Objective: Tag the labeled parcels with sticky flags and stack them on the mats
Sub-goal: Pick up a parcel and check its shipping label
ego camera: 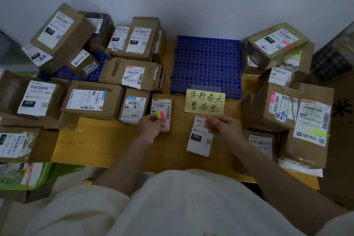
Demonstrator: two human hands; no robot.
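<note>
A small parcel labelled 032 (200, 141) lies on the wooden table (107, 145) in front of me. My right hand (223, 125) rests over its top end and pinches a pink sticky flag (203, 116) at the label's upper edge. My left hand (151, 127) holds a pad of yellow and pink sticky flags (161, 116) above another small parcel (163, 109). A blue perforated mat (206, 65) lies behind, with a yellow handwritten note (204, 102) at its front edge.
Unflagged cardboard parcels (92, 99) crowd the left side, some on a second blue mat (95, 74). Flagged parcels (310, 120) pile up on the right. A green bin (40, 176) sits at the lower left. A grey wall closes off the back.
</note>
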